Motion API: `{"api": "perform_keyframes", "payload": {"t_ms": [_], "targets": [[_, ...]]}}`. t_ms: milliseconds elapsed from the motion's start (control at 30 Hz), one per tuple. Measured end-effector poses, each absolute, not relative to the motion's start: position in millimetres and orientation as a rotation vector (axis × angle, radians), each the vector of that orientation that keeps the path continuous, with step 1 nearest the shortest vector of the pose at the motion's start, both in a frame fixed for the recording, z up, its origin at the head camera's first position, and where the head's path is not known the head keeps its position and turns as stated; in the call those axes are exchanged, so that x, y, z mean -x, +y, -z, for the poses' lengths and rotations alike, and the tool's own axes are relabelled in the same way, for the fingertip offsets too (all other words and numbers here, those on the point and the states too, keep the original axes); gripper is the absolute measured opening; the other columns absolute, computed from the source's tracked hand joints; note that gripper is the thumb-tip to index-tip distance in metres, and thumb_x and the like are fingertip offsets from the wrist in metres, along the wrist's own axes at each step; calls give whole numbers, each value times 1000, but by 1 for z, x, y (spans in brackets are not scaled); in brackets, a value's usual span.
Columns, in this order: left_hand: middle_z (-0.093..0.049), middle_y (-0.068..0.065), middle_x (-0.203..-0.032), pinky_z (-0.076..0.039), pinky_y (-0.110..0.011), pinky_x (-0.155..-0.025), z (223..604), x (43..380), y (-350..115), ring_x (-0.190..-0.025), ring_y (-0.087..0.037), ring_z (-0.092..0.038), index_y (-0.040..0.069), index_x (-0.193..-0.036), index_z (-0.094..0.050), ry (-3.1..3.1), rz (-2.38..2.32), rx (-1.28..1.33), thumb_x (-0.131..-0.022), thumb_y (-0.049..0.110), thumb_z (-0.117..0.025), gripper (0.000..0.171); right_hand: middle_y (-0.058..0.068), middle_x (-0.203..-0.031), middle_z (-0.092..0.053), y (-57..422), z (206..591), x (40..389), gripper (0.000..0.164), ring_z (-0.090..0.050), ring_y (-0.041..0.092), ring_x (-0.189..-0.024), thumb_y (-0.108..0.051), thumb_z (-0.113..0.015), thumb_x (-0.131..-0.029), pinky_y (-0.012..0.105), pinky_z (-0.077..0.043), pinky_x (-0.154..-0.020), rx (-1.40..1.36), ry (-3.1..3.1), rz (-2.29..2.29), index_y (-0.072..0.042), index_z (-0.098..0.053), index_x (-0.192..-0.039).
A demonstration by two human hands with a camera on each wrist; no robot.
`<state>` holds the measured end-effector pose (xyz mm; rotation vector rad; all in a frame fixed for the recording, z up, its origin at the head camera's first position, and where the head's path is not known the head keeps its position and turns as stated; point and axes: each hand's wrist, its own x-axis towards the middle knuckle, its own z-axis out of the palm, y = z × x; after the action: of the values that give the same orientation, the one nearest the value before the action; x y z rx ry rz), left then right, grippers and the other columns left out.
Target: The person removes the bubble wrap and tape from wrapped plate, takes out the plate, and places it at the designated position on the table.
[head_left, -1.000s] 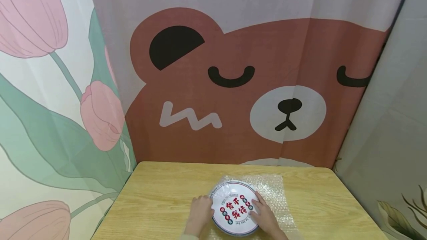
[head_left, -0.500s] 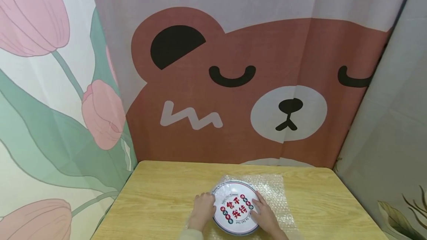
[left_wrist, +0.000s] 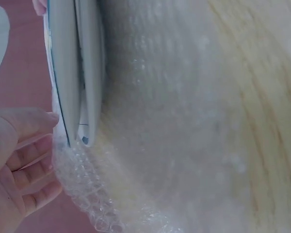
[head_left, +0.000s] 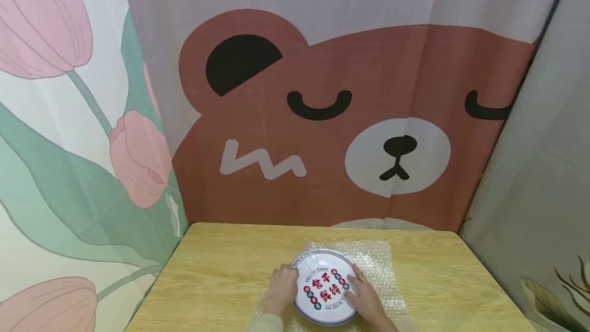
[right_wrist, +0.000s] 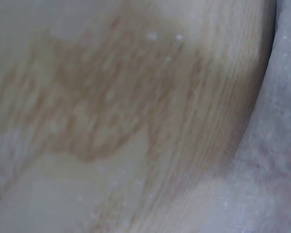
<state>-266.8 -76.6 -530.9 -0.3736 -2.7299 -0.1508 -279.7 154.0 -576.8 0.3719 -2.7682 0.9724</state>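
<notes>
A white plate (head_left: 328, 291) with a blue rim and red characters lies on a sheet of bubble wrap (head_left: 375, 265). Edge-on in the left wrist view, a second plate (left_wrist: 93, 73) shows beneath the upper one. My left hand (head_left: 282, 286) is at the left rim, its fingers bent over a raised edge of the bubble wrap; its fingertips (left_wrist: 51, 118) touch the wrap beside the rim. On the right side, my right hand (head_left: 366, 296) grips the plate, thumb on its face and fingers along the rim. The right wrist view does not show that hand.
The wooden table (head_left: 221, 265) extends on both sides of the wrap. Behind it hangs a curtain (head_left: 258, 193) with a bear print, and a tulip-printed cloth (head_left: 55, 193) hangs on the left. The right wrist view is mostly blurred wood grain.
My left hand has shifted slightly right, further over the plate's left rim, and more of the sleeve shows. The plate and my right hand stay nearly where they were.
</notes>
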Motion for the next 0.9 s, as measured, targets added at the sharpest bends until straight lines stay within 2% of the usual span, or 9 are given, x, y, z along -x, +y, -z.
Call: {"api": "perform_keyframes", "payload": {"t_ms": [300,500,900], "targets": [[-56,-6,-72,-44,-32,-60,539,273,-74,-70,-18,-51,7,-79,-67,-2755,108,369,-65,8,-70,14,20,-136,-35,153,575,277,42,-35,40,-120,-13,-68,-73,48,-31,-96,-380,-2757,-956,9,-59,-107],[-58,-5,-84,-46,-34,-73,546,277,-67,-84,-19,-52,9,-92,-67,-2791,-65,453,-67,15,-71,26,21,-136,-35,154,575,278,42,-35,40,-120,-13,-68,-73,49,-31,-96,-369,-2768,-956,9,-59,-107],[-57,-2,-87,-44,-34,-77,551,290,-63,-86,-17,-51,15,-93,-65,-2718,-368,555,-67,20,-72,27,21,-136,-34,154,576,277,42,-35,41,-120,-12,-68,-73,49,-30,-96,-386,-2750,-977,10,-58,-108]]}}
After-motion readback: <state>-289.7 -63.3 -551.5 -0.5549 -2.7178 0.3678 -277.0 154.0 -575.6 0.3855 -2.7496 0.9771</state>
